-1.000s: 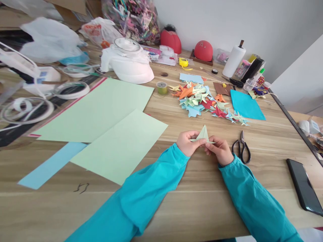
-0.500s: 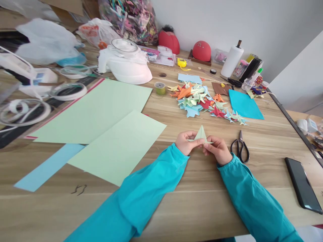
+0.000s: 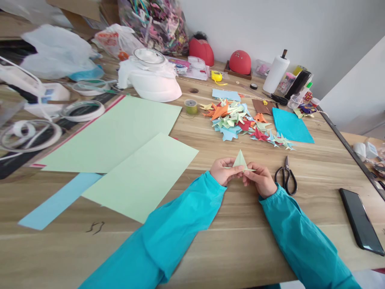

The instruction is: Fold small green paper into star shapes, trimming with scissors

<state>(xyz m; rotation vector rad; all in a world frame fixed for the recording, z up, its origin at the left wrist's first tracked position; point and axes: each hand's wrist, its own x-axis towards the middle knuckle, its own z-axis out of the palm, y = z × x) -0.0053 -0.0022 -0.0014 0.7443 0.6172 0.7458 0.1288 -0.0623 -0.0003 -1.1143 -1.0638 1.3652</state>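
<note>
A small pale green folded paper piece [image 3: 241,160] with a pointed tip is pinched between both my hands just above the wooden table [image 3: 228,249]. My left hand [image 3: 221,171] grips its left side, fingers closed. My right hand [image 3: 260,179] holds its right side, fingers curled. Both arms wear teal sleeves. A pile of folded paper shapes [image 3: 240,119] in green, blue, orange and red lies beyond my hands.
Black scissors [image 3: 286,181] lie right of my right hand, and a dark phone [image 3: 361,226] sits near the right edge. Two large pale green sheets [image 3: 120,152], a light blue strip [image 3: 57,200] and a teal sheet [image 3: 290,125] lie flat. Tape rolls, bags and a white appliance [image 3: 150,78] crowd the back left.
My hands and the folded piece have hardly moved. The view has shifted slightly.
</note>
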